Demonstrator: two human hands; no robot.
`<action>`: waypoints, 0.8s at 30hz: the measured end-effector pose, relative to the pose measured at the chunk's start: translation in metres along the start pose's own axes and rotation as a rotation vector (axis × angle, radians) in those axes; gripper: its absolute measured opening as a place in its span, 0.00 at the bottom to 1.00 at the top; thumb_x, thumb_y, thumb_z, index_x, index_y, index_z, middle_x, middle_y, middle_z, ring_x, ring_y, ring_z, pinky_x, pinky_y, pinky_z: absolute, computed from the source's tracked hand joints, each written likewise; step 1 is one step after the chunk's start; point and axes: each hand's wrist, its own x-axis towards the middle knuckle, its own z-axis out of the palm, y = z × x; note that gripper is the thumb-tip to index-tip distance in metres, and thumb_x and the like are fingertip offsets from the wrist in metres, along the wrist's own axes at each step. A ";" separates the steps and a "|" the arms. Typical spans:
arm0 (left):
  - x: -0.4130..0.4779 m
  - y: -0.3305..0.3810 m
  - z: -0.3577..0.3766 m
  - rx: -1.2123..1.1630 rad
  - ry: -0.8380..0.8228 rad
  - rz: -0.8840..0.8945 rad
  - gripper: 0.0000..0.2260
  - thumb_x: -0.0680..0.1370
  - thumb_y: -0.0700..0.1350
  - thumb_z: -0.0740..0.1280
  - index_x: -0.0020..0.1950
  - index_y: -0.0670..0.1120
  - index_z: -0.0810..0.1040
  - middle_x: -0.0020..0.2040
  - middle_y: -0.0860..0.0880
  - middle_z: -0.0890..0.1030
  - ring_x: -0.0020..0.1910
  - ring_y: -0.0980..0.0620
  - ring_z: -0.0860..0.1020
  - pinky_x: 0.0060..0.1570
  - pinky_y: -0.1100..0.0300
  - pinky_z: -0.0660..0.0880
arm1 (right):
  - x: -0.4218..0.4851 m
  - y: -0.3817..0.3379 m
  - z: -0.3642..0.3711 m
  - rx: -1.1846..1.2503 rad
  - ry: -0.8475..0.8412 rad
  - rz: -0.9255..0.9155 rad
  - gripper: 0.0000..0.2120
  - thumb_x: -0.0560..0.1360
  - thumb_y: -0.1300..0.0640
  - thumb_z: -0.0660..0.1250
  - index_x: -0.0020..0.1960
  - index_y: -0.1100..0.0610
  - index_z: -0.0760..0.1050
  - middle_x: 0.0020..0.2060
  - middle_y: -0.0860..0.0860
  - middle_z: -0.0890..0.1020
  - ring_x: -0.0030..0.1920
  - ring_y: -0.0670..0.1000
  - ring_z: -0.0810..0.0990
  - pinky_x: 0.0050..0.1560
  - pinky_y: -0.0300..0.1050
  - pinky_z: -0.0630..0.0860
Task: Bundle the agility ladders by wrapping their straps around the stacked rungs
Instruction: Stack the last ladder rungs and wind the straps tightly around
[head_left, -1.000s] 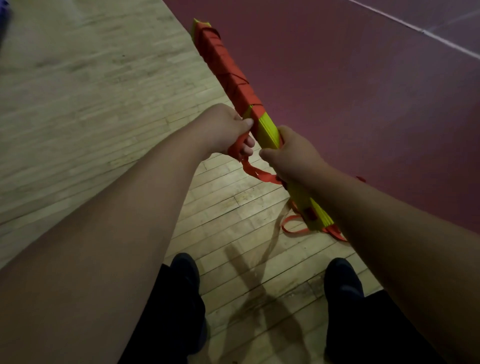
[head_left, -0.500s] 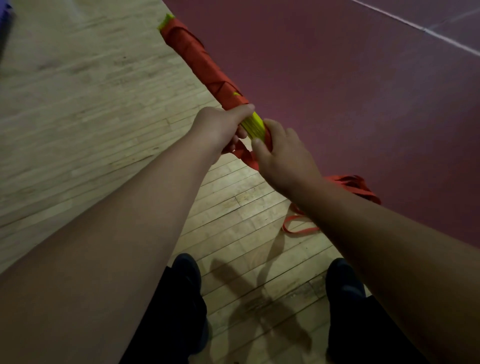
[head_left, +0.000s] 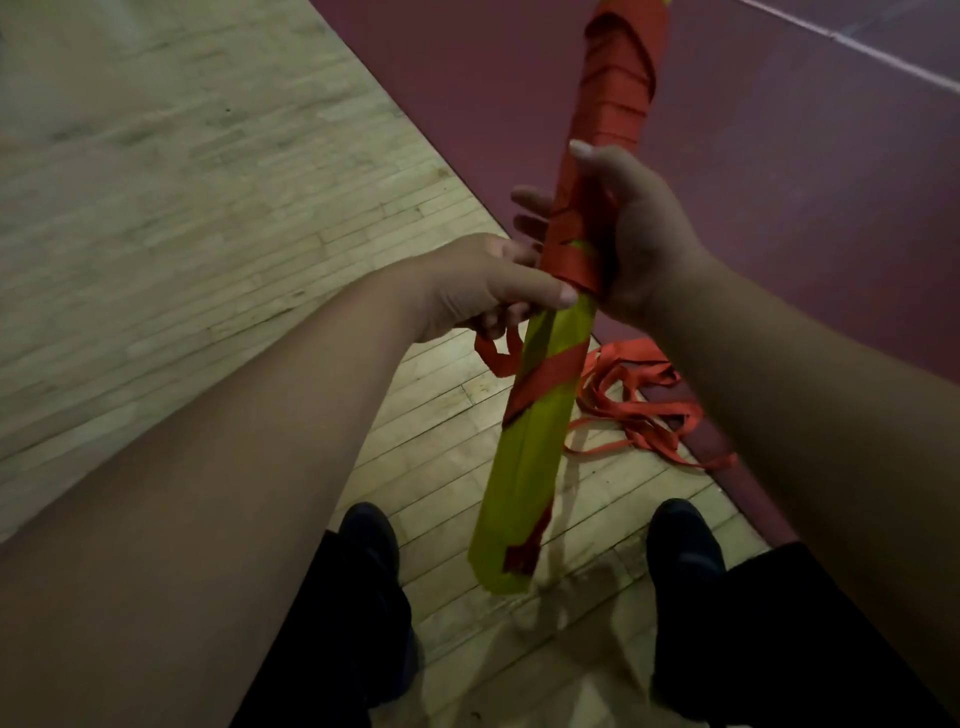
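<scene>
A stack of yellow-green ladder rungs (head_left: 524, 467) is held almost upright in front of me, its lower end near my feet. Red strap wrapping (head_left: 618, 88) covers its upper half, and one red turn (head_left: 550, 374) crosses the bare lower half. My right hand (head_left: 634, 234) grips the wrapped part, fingers curled round the far side. My left hand (head_left: 483, 286) pinches the strap at the edge of the wrapping, thumb on the rungs. A short red loop hangs under that hand. The loose strap (head_left: 639, 400) lies in a tangle on the floor.
I stand on a pale wooden floor (head_left: 182, 218), with a dark red court area (head_left: 779, 182) to the right and a white line across its far corner. My two dark shoes (head_left: 371, 535) flank the bundle's lower end.
The bundle has swung from pointing up-left to nearly upright and closer to me. My right hand moved up onto the wrapped part. One more strap turn crosses the yellow section.
</scene>
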 end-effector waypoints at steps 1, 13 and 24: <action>0.000 0.002 0.002 0.012 -0.001 0.007 0.10 0.79 0.46 0.78 0.58 0.43 0.85 0.33 0.50 0.75 0.29 0.56 0.69 0.33 0.62 0.67 | -0.001 0.000 -0.001 0.073 0.003 0.011 0.20 0.80 0.48 0.71 0.67 0.55 0.72 0.59 0.57 0.88 0.62 0.59 0.86 0.65 0.61 0.81; 0.006 0.011 0.020 0.542 0.031 -0.093 0.10 0.86 0.46 0.69 0.55 0.39 0.83 0.38 0.45 0.88 0.32 0.51 0.87 0.30 0.61 0.81 | 0.001 0.014 0.000 -0.391 0.389 0.048 0.14 0.79 0.54 0.76 0.58 0.54 0.72 0.49 0.54 0.82 0.48 0.54 0.84 0.50 0.52 0.86; -0.003 -0.003 0.011 0.462 -0.034 -0.211 0.19 0.83 0.32 0.68 0.69 0.50 0.75 0.58 0.43 0.84 0.47 0.47 0.89 0.41 0.40 0.87 | 0.002 0.013 0.009 -0.639 0.353 0.028 0.18 0.78 0.56 0.72 0.64 0.54 0.70 0.54 0.55 0.80 0.51 0.56 0.83 0.53 0.54 0.86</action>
